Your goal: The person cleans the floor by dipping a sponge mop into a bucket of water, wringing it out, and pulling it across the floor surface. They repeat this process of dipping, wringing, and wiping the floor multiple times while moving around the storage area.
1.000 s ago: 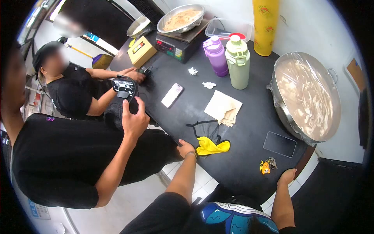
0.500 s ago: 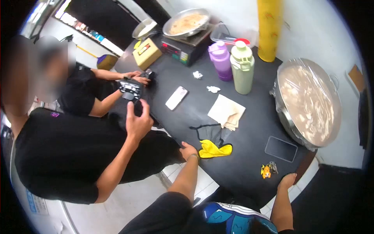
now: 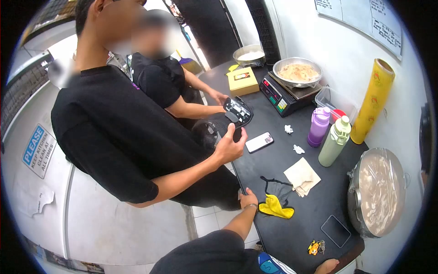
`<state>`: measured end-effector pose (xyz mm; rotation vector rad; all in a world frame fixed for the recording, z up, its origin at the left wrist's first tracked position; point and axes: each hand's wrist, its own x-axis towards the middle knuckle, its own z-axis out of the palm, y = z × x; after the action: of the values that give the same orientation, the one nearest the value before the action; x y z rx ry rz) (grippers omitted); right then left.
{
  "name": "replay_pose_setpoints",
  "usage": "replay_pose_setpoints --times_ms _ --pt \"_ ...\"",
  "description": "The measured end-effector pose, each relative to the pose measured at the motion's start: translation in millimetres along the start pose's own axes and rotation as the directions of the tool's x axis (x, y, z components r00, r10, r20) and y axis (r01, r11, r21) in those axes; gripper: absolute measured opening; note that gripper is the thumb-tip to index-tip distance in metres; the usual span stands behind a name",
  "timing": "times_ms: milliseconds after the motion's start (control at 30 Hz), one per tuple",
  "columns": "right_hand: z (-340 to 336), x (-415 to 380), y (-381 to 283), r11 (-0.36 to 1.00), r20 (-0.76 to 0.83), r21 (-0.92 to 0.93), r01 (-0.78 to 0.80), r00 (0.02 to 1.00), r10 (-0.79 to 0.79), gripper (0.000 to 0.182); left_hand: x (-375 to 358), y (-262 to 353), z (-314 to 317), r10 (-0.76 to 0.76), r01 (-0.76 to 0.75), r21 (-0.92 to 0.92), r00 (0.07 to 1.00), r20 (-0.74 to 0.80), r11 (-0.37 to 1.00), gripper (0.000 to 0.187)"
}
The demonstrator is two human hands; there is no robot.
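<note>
My left hand (image 3: 248,200): partly open, thumb apart, resting on the tabletop's (image 3: 269,169) left edge, holding no loose item
My right hand (image 3: 327,266): at the near edge, cut off by the view; I cannot tell how open
Cloth item (image 3: 276,208): one, yellow and grey, beside my left hand
Keychain (image 3: 315,248): one, near my right hand
Phones: two, dark (image 3: 336,231) towards the near right corner, white (image 3: 259,142) near the left edge
Bottles: two, purple (image 3: 318,128) and green (image 3: 334,144), partly hiding a clear container (image 3: 325,97)
Crumpled tissues (image 3: 288,129): two
Metal bowls: three, one large and film-covered (image 3: 357,205), one on a scale (image 3: 279,99)
In the way: two people at the left edge, the nearer person (image 3: 112,128) covering part of the other
</note>
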<state>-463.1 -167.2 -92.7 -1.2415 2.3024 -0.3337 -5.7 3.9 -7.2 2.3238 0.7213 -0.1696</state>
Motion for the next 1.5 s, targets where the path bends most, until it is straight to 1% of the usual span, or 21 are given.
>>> replay_pose_setpoints --times_ms 267,367,467,533,700,800,867,900,933,967,1033,1133,1233,1267,1300,1333,1367,1400,1433,1467,1500 --pt "11 17 8 0.992 0.013 0.073 -0.099 0.995 0.099 0.048 0 0 -1 0.004 -0.004 -0.02 1.0 0.025 1.0 0.061" --pt "19 32 22 0.982 0.029 0.115 -0.147 0.989 0.145 0.051 -2 0 -3 -0.002 0.002 -0.02 0.999 0.042 1.0 0.062" --pt "33 53 45 0.958 0.067 0.195 -0.212 0.977 0.203 0.054 -2 0 -4 0.005 -0.004 -0.02 0.999 0.051 1.0 0.063" --pt "16 34 26 0.896 0.152 0.338 -0.289 0.956 0.251 0.062 -4 1 -5 0.004 -0.003 -0.021 0.999 0.049 1.0 0.063" --pt "14 16 5 0.902 0.049 0.266 -0.339 0.94 0.339 0.062 -6 0 -4 0.032 -0.031 -0.053 0.999 0.028 0.998 0.062" --pt "12 12 1 0.919 0.014 0.234 -0.318 0.946 0.324 0.059 3 -6 3 0.051 -0.05 -0.063 0.999 0.018 0.997 0.062" --pt "-19 -27 -40 0.927 0.006 0.234 -0.292 0.954 0.299 0.059 4 -9 7 0.046 -0.045 -0.061 0.999 0.014 0.997 0.062" --pt "-30 -41 -47 0.927 0.001 0.236 -0.29 0.954 0.299 0.059 4 -8 6 0.041 -0.04 -0.053 0.999 0.011 0.998 0.062" --pt "-19 -32 -32 0.937 -0.026 0.295 -0.188 0.978 0.205 0.058 3 -7 5 0.046 -0.045 -0.041 0.999 0.01 0.998 0.062" --pt "-9 -24 -18 0.943 -0.016 0.272 -0.192 0.979 0.204 0.058 0 -6 3 0.07 -0.071 -0.022 0.997 -0.006 0.997 0.064" --pt "-10 -19 -20 0.952 0.003 0.236 -0.195 0.98 0.2 0.057 6 -13 11 0.098 -0.1 -0.075 0.995 -0.03 0.992 0.067" --pt "-18 -24 -28 0.956 0.004 0.196 -0.216 0.976 0.22 0.056 -2 -9 4 0.124 -0.122 -0.079 0.992 0.014 0.989 0.064" --pt "23 9 9 0.957 -0.041 0.258 -0.132 0.988 0.148 0.054 34 -40 25 0.308 -0.31 -0.06 0.951 -0.035 0.949 0.063" --pt "-12 -17 -21 0.946 0.054 0.252 -0.205 0.979 0.198 0.053 26 -42 9 0.322 -0.305 -0.135 0.938 0.126 0.943 0.064" --pt "3 -2 -6 0.937 0.031 0.311 -0.158 0.987 0.156 0.053 44 -67 17 0.439 -0.415 -0.162 0.884 0.16 0.895 0.062" --pt "28 12 9 0.925 0.01 0.364 -0.107 0.994 0.111 0.052 59 -102 24 0.341 -0.302 -0.184 0.909 0.238 0.935 0.062" --pt "42 26 21 0.908 -0.007 0.415 -0.053 0.998 0.062 0.052 32 -117 1 0.274 -0.205 -0.231 0.906 0.324 0.951 0.061" --pt "35 27 17 0.902 0.024 0.419 -0.102 0.995 0.102 0.052 -4 -126 -31 0.204 -0.1 -0.262 0.891 0.406 0.96 0.061" --pt "32 22 10 0.894 0.056 0.421 -0.151 0.988 0.141 0.052 1 -164 -29 0.27 -0.208 -0.189 0.872 0.408 0.96 0.058" --pt "21 12 1 0.885 0.089 0.418 -0.203 0.979 0.183 0.052 -13 -207 -41 0.263 -0.26 -0.071 0.845 0.466 0.963 0.059" --pt "14 6 -3 0.841 0.155 0.488 -0.232 0.972 0.178 0.052 -25 -252 -53 0.255 -0.323 0.043 0.814 0.522 0.945 0.059"
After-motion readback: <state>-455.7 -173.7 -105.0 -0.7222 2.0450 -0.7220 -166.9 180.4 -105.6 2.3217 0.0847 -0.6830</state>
